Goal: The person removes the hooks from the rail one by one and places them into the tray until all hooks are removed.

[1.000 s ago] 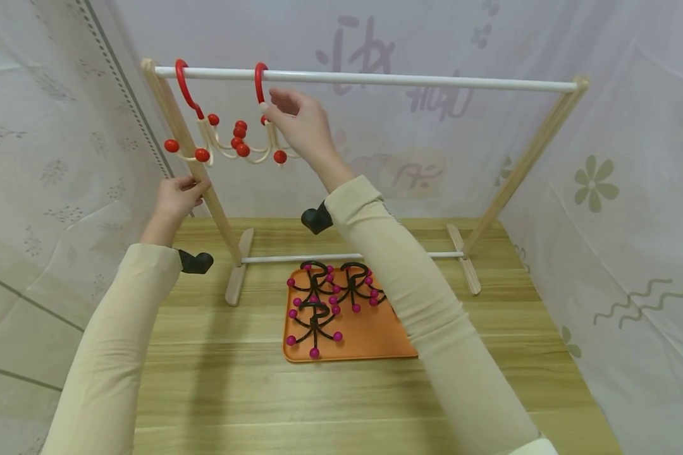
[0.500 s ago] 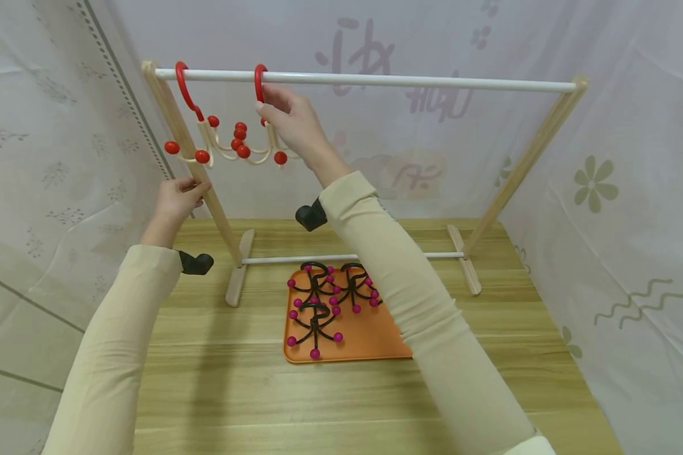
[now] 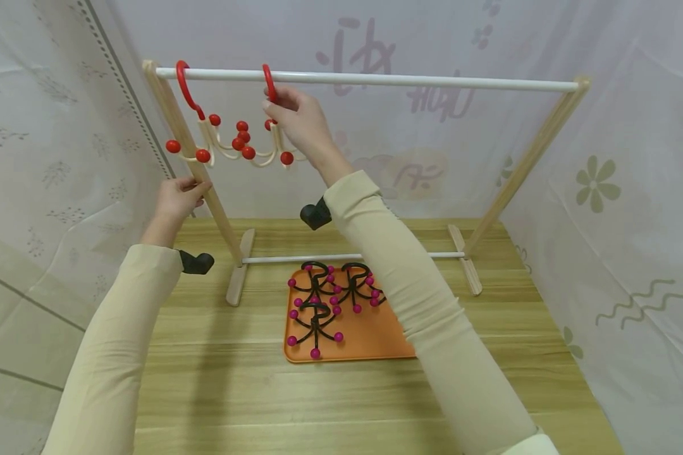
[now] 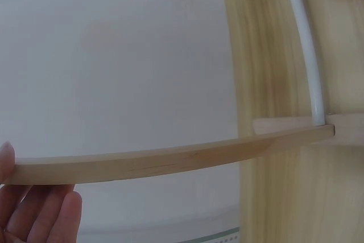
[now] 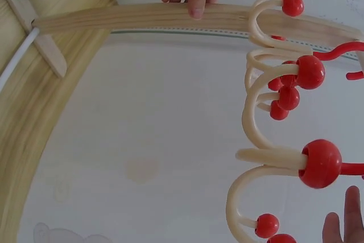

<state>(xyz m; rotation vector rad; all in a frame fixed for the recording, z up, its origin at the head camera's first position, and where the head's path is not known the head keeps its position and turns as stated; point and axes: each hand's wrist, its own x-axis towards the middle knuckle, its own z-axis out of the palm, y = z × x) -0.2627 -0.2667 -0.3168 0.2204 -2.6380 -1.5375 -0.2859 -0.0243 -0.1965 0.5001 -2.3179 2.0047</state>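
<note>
My right hand pinches the red hook of a cream claw hanger with red ball tips, just below the white rod. That hook loops over the rod, leaning slightly. To its left, a matching claw hanger hangs from the same rod near its end, and the ball tips of both crowd together between them. Lower down, my left hand grips the left wooden post of the rack. In the left wrist view its thumb and fingers lie on opposite sides of the post.
An orange tray on the wooden table carries several black claw hangers with magenta tips. My right forearm covers part of it. A lower white bar joins the rack's feet, and the right post stands beyond.
The right hand closed in on the second hanger's hook, and that hanger has shifted slightly right along the rod, its hook now leaning. The left hand has stayed on the post.
</note>
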